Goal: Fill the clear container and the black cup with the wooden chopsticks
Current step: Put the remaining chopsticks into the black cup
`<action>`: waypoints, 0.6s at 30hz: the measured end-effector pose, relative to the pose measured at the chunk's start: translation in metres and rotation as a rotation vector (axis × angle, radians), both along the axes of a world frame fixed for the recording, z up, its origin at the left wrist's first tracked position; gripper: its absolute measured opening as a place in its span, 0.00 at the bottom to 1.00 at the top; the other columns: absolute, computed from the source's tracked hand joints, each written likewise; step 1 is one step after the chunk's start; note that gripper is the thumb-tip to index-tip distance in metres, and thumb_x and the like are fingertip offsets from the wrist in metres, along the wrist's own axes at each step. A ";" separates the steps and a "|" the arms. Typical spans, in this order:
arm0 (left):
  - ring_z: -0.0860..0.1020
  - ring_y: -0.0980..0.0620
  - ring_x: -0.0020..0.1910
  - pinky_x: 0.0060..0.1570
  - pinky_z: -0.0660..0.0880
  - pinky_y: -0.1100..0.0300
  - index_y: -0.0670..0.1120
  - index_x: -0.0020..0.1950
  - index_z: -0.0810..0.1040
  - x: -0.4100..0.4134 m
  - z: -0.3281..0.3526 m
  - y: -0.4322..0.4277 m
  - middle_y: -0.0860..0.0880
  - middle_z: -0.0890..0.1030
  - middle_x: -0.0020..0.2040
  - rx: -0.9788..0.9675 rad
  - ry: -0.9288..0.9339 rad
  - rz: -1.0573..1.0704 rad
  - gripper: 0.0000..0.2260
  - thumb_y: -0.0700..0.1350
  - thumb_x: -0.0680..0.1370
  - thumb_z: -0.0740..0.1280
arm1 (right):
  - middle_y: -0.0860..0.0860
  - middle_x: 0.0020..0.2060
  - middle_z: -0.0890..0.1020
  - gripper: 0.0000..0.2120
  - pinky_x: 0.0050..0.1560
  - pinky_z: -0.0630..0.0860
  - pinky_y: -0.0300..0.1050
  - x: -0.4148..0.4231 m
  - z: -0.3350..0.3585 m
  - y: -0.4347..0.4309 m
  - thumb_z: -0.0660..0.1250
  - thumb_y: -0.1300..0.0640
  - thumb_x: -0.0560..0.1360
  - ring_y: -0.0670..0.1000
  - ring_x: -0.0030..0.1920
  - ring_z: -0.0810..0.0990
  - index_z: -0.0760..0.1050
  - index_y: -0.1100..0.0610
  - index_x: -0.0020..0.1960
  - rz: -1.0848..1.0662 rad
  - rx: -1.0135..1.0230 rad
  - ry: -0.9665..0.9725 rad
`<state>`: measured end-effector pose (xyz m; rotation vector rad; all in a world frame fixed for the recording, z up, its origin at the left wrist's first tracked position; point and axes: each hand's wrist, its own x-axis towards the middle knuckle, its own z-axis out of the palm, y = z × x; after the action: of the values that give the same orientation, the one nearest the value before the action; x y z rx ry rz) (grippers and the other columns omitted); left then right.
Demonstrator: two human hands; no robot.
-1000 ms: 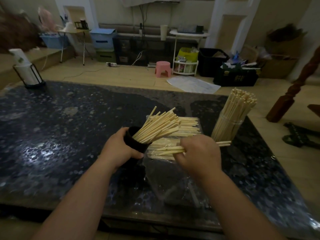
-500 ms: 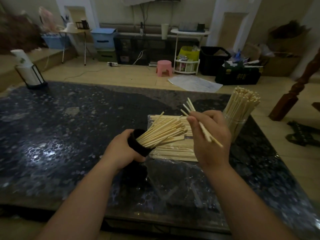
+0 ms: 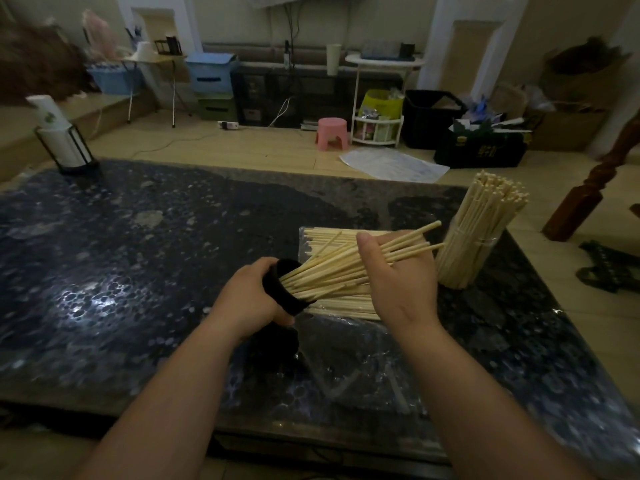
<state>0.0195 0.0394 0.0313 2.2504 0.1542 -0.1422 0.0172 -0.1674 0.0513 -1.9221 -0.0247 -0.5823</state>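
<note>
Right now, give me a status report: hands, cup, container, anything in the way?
Left hand grips tilted black cup. Right hand holds chopsticks angled into it. Clear container upright, packed. Loose pile lies behind cup; nothing blocking.

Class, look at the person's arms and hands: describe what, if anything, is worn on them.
Nothing worn shows. Both forearms are bare to the frame's edge, with no sleeves. The left hand and right hand bear no gloves, rings, watch or bracelet.
</note>
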 end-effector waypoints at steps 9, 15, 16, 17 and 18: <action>0.77 0.49 0.58 0.53 0.75 0.54 0.63 0.61 0.73 0.004 -0.004 0.000 0.52 0.78 0.58 0.036 -0.005 -0.028 0.39 0.41 0.55 0.83 | 0.41 0.54 0.73 0.19 0.54 0.79 0.50 -0.002 -0.003 -0.001 0.80 0.42 0.63 0.46 0.53 0.79 0.75 0.42 0.48 0.074 0.115 0.226; 0.75 0.50 0.59 0.54 0.73 0.54 0.60 0.65 0.73 0.004 -0.003 0.001 0.52 0.77 0.60 0.062 -0.009 -0.041 0.40 0.41 0.57 0.83 | 0.40 0.53 0.74 0.12 0.49 0.65 0.30 -0.006 0.010 -0.004 0.60 0.54 0.81 0.41 0.55 0.73 0.81 0.51 0.45 0.087 0.224 0.239; 0.75 0.50 0.60 0.55 0.73 0.54 0.60 0.65 0.73 0.004 -0.003 0.001 0.52 0.77 0.60 0.067 -0.006 -0.042 0.40 0.41 0.57 0.83 | 0.42 0.56 0.74 0.09 0.50 0.63 0.26 -0.005 0.008 -0.003 0.63 0.53 0.80 0.42 0.56 0.72 0.81 0.50 0.45 0.092 0.128 0.255; 0.75 0.49 0.60 0.55 0.73 0.54 0.60 0.66 0.73 0.004 -0.003 0.000 0.52 0.77 0.61 0.073 -0.004 -0.043 0.41 0.41 0.57 0.83 | 0.43 0.60 0.72 0.05 0.53 0.63 0.25 -0.003 0.005 -0.004 0.66 0.52 0.79 0.42 0.59 0.71 0.81 0.48 0.48 0.093 0.054 0.271; 0.75 0.49 0.60 0.55 0.73 0.54 0.60 0.66 0.73 0.004 -0.003 0.000 0.52 0.77 0.61 0.078 0.000 -0.042 0.41 0.41 0.57 0.83 | 0.44 0.61 0.71 0.04 0.58 0.64 0.30 -0.005 0.004 -0.003 0.69 0.51 0.77 0.43 0.61 0.70 0.79 0.46 0.52 0.098 0.000 0.288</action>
<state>0.0240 0.0395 0.0284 2.3320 0.1140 -0.1606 0.0124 -0.1707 0.0555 -1.9763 0.0644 -0.2369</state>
